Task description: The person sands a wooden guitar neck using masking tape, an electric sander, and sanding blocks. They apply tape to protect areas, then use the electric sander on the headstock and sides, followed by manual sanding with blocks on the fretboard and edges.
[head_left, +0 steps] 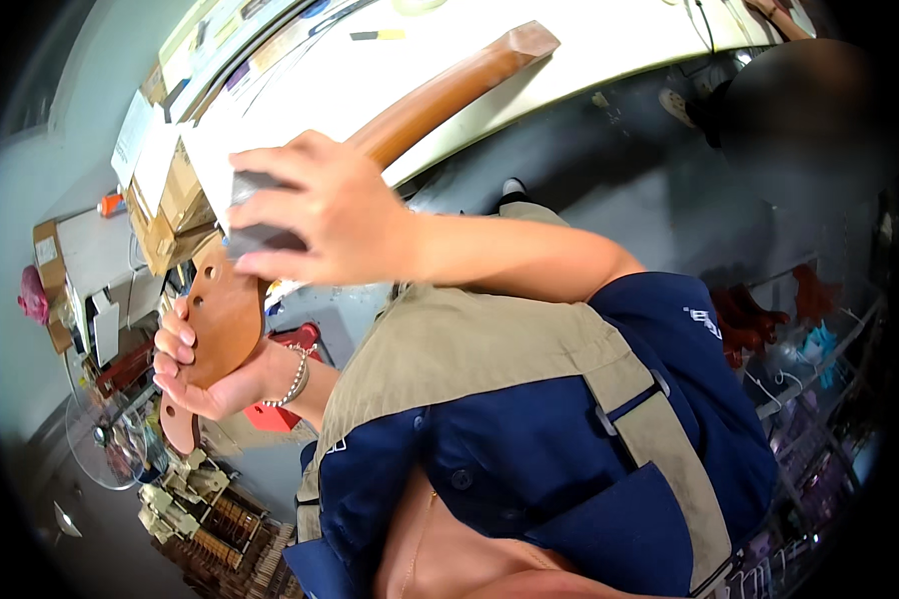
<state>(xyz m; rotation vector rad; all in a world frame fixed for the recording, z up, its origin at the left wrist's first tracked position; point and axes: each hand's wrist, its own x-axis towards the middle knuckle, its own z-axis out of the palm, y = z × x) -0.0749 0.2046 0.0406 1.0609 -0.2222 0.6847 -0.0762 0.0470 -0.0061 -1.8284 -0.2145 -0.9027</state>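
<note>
2 hands work on 1 long brown wooden piece (410, 110), shaped like an instrument neck and body blank, which runs from a squared end resting over the white table (609, 40) at upper right down to a rounded end with small holes at lower left. The left hand (195, 374), a bead bracelet (295, 377) on its wrist, cups that rounded end from below, fingers curled around its edge. The right hand (320, 215) is closed around a grey block (260, 210), apparently a sanding block, pressed against the wood near mid-length. Cardboard boxes (175, 200) and a rack of small wooden parts (210, 519) lie beyond and below.

Likely faults: the piece is carried only by 1 palm and the table edge, so hard pressure from the block could rock it or slide its far end off. The left fingers wrap the edge close to the block's path and could be scraped. Uneven pressure may flatten the curved surface.
</note>
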